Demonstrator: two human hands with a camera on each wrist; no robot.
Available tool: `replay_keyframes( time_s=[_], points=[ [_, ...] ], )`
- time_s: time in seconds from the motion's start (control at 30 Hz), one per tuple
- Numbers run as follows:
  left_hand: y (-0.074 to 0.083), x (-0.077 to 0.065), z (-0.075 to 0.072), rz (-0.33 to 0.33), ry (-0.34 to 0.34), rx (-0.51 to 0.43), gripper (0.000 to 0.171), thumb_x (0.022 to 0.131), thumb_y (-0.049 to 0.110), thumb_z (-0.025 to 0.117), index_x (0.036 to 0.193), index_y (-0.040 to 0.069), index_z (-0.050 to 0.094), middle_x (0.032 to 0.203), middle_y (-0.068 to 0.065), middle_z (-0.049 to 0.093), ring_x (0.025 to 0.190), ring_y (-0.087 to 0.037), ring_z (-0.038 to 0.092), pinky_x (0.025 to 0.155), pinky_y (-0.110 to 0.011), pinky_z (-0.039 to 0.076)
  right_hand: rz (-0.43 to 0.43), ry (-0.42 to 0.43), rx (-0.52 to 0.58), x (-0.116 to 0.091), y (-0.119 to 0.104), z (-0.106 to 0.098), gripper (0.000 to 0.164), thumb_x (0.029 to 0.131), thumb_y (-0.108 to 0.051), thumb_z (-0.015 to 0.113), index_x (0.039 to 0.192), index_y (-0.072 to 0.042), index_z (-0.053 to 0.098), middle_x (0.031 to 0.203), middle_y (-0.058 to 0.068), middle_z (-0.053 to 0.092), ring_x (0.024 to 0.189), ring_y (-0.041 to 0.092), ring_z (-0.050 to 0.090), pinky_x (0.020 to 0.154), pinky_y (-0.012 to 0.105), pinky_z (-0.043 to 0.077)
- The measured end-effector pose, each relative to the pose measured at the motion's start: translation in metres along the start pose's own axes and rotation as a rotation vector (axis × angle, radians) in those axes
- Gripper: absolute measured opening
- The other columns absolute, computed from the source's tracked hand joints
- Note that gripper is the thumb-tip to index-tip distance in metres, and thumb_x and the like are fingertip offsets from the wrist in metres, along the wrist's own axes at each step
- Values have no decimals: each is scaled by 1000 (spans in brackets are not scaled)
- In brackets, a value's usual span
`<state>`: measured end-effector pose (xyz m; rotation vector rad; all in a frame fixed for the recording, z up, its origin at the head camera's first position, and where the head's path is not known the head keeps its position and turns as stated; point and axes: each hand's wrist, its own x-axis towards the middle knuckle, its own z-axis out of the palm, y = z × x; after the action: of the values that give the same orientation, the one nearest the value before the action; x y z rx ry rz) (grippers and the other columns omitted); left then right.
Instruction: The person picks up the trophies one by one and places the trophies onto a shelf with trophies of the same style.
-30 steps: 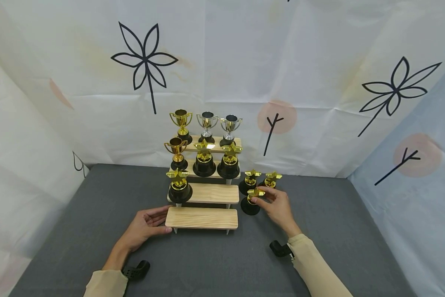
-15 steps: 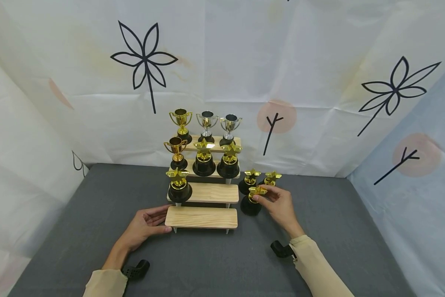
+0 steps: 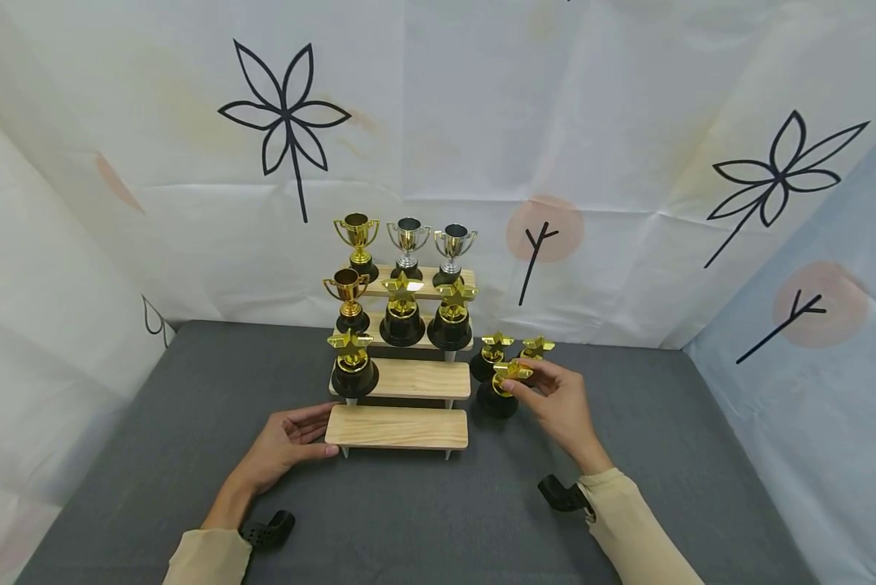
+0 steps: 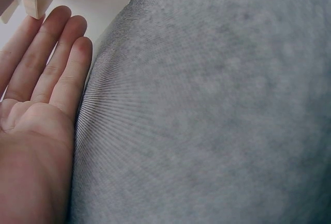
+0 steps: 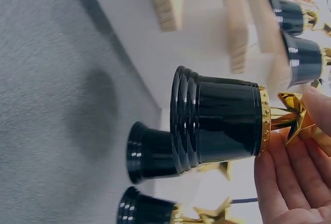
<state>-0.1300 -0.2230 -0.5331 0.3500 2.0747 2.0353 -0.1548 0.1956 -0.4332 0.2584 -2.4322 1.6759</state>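
My right hand [image 3: 564,406] pinches the gold star of a star trophy [image 5: 222,120] between thumb and fingers. Its round black base is lifted off the cloth; in the right wrist view a shadow lies apart from it. Two more star trophies stand just behind, one with a black base [image 3: 484,367] and one partly hidden by the hand, its star [image 3: 538,347] showing. At the left end of the wooden tiered stand [image 3: 401,426], my left hand [image 3: 284,447] touches the lowest step. In the left wrist view its fingers [image 4: 70,79] lie straight and close together.
On the top step stand a gold cup [image 3: 356,236] and two silver cups [image 3: 407,240]. A bronze-coloured cup [image 3: 347,292] and two star trophies [image 3: 402,321] are one step lower. Another star trophy [image 3: 353,374] occupies the third step's left end. Grey cloth [image 3: 409,520] covers the table.
My right hand has raised the star trophy slightly and shifted it a little to the right. The left hand and the stand have stayed in place.
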Motion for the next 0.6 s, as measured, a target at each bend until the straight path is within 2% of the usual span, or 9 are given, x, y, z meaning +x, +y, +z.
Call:
replay_keyframes(
  time_s=[0.1,0.33,0.47,0.6],
  points=[
    [0,0,0,-2,-2,1,75,81,-4,82,145,-15,44,143,-37,47,119,-6,62,103,-24,52,-29,-3,-16,-1,-6,-2,42,87,-9,82,124,5,69,123,21,67,115,33,66,103,40,55],
    [-1,0,0,3,-3,-3,75,82,-4,82,145,-15,43,143,-37,47,120,-6,61,103,-25,52,-71,1,-14,-2,-16,-5,41,86,-8,83,122,5,69,119,18,69,113,32,67,96,18,55],
    [-1,0,0,3,-1,-2,75,82,-4,82,145,-15,44,143,-37,47,120,-6,61,103,-25,52,-87,5,-11,-3,-22,-6,40,85,-6,83,122,4,70,120,17,69,112,28,67,97,17,54],
    [-1,0,0,9,-3,-1,75,81,-4,82,145,-15,44,144,-37,47,120,-6,61,104,-24,51,-107,5,-1,-5,-28,-7,39,84,-4,83,121,5,70,119,18,68,110,16,68,96,18,55]
  ],
)
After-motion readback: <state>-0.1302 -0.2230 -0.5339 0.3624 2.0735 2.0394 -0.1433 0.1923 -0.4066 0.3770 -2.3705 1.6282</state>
